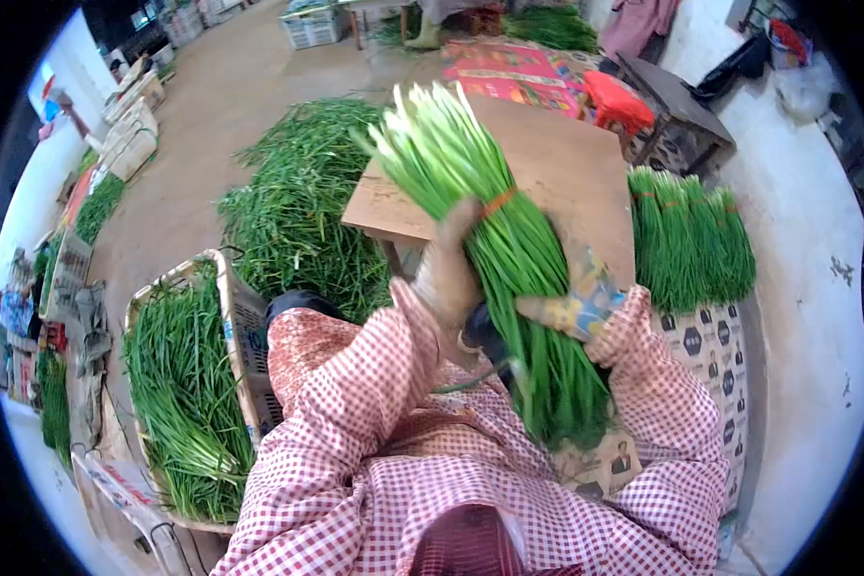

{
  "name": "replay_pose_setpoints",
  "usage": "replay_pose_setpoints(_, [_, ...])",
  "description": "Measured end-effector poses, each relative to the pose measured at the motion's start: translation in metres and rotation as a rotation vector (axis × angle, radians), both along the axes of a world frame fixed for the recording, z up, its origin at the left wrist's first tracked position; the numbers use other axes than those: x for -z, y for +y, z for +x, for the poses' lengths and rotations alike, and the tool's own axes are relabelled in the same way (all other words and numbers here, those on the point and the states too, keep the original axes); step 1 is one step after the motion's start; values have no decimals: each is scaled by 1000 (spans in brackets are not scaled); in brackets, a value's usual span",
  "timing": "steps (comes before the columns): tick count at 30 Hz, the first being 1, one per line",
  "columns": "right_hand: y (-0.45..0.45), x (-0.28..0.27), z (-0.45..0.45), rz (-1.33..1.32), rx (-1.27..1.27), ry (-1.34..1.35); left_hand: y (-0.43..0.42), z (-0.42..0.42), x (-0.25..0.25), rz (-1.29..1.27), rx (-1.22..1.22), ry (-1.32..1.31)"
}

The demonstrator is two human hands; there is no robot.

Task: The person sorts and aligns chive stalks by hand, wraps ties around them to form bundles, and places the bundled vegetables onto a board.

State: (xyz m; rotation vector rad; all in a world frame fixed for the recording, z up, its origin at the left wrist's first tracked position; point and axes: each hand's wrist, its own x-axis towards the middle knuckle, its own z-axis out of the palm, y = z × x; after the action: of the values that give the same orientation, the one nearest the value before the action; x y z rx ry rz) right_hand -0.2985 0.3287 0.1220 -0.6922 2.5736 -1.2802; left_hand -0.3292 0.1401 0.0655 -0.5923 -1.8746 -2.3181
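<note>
A thick bundle of garlic chives (518, 240) slants in front of me, pale stem ends up over the table and green leaf tips down toward my lap. An orange band (498, 203) circles it below the white stems. My left hand (451, 264) is closed around the bundle's left side, just under the band. Lower down on the other side, my right hand (571, 302) grips the leaves, its thumb across them. That hand has a yellow and blue patterned covering. Parts of the fingers of both hands are hidden by the leaves.
A wooden table (576, 163) stands before me. Loose chives (302, 192) are heaped on the floor to its left. A crate (226, 317) of chives is at my left. Tied bundles (691, 235) stand along the right wall, near a red bag (619, 104) and bench (677, 101).
</note>
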Motion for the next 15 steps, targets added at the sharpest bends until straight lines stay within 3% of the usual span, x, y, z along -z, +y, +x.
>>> replay_pose_setpoints(1, [-15,-4,-7,72,82,336,-2,-4,-29,642,137,-348])
replay_pose_setpoints(3, [-27,-15,-18,117,158,684,-27,-32,-46,649,-11,-168])
replay_pose_setpoints(5, [-38,-31,-26,1,27,1045,-60,-49,-69,681,-35,-8])
replay_pose_setpoints(7, [-62,-32,-25,-56,-85,1185,-84,-53,-90,660,-72,75])
replay_pose_setpoints(9, [-86,-11,-20,149,-174,1189,-97,-48,-110,688,-169,93])
replay_pose_setpoints(11, [-106,36,-22,326,-210,990,-107,-40,-125,699,-209,106])
replay_pose_setpoints(13, [-130,256,-94,279,135,698,-130,-41,-139,649,-411,190])
replay_pose_setpoints(15, [-121,254,-82,276,35,585,-151,-34,-151,671,-460,242])
